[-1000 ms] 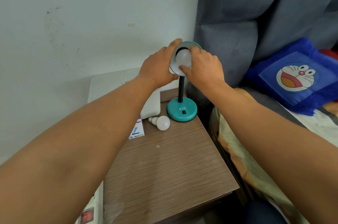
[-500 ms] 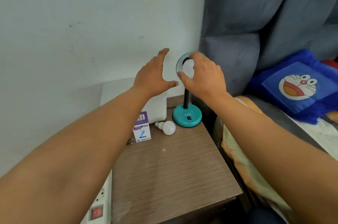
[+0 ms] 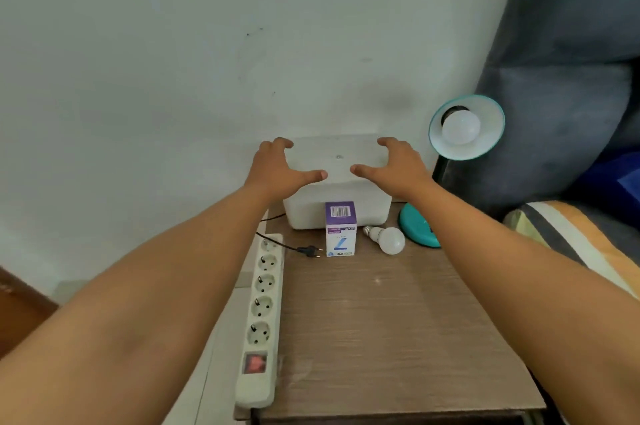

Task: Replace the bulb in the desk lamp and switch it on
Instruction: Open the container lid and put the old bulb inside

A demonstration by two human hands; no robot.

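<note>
The teal desk lamp's shade point(image 3: 485, 144) faces me at the right, with a white bulb point(image 3: 460, 126) seated in its socket; the bulb is unlit. Its teal base point(image 3: 415, 227) stands on the wooden bedside table point(image 3: 381, 320), partly behind my right forearm. A second white bulb point(image 3: 388, 239) lies on its side beside the base. The lamp's black plug point(image 3: 309, 250) lies loose on the table, out of any socket. My left hand point(image 3: 280, 171) and my right hand point(image 3: 394, 168) hover open and empty over a white box point(image 3: 339, 189), left of the lamp.
A purple-and-white bulb carton point(image 3: 341, 228) stands in front of the white box. A white power strip point(image 3: 261, 317) with a red switch lies along the table's left edge. A grey curtain point(image 3: 561, 60) and bedding point(image 3: 571, 234) are at the right; a wall is behind.
Both hands have let go of the lamp shade and bulb and moved left and down, now open over the white box. The camera has turned left.
</note>
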